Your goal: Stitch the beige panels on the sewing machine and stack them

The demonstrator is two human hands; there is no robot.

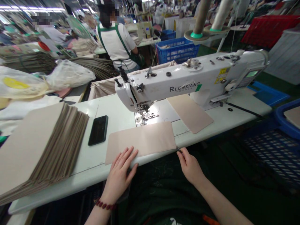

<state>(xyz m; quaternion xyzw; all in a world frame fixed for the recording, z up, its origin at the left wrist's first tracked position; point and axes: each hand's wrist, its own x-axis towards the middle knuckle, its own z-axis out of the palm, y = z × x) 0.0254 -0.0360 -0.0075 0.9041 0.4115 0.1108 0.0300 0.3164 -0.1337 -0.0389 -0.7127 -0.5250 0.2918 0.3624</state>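
Note:
A beige fabric panel (142, 137) with rounded corners lies flat at the front edge of the sewing table, just before the sewing machine (187, 79). On its lower left part rests my left hand (123, 164), fingers stretched out and flat. My right hand (191, 165) is closed in a pinch on a small dark pointed tool (178, 149). The tool's tip is at the panel's lower right corner; its exact kind is too small to make out. A second beige panel (191, 114) lies to the right, under the machine's arm.
A tall stack of beige panels (30, 140) fills the table's left end. Beside it lies a black phone (98, 130). Blue crates (276, 153) stand to the right, and thread cones (201, 18) rise behind the machine. A person in a green apron (117, 43) works beyond the table.

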